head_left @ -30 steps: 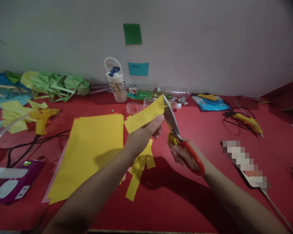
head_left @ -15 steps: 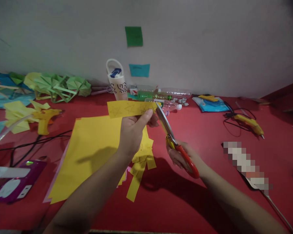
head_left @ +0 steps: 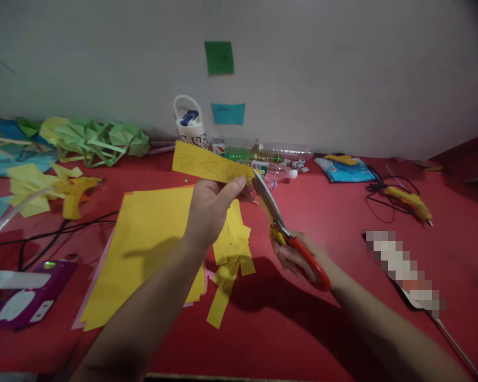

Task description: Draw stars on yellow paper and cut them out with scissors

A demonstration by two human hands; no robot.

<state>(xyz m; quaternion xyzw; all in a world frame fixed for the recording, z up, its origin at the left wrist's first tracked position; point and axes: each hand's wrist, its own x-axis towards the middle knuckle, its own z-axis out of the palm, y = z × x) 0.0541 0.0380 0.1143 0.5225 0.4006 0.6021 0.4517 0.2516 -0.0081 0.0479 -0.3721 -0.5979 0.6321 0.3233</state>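
Between thumb and fingers, my left hand (head_left: 213, 207) pinches a yellow paper strip (head_left: 199, 162) with star outlines drawn along it. The strip slants down to the right, above the table. My right hand (head_left: 292, 252) is closed on red-handled scissors (head_left: 273, 207), whose blade tips meet the strip's right end. Whether the blades are fully closed is hard to tell. Below my left hand lies a stack of yellow sheets (head_left: 151, 228), with pink paper showing under its edges. Beside the stack are several yellow paper offcuts (head_left: 229, 254).
Left on the red table (head_left: 279, 334) are a yellow glue gun (head_left: 75, 193), a purple device (head_left: 32, 297) and green folded paper (head_left: 99, 140). A white tumbler (head_left: 191, 130) and plastic bottles (head_left: 271, 159) stand or lie behind. Rightward are another glue gun (head_left: 410, 201) and a blurred object (head_left: 402, 276).
The strip's left end has tilted upward, and my left hand has turned and shifted slightly left. The scissors stay at the strip's right end.
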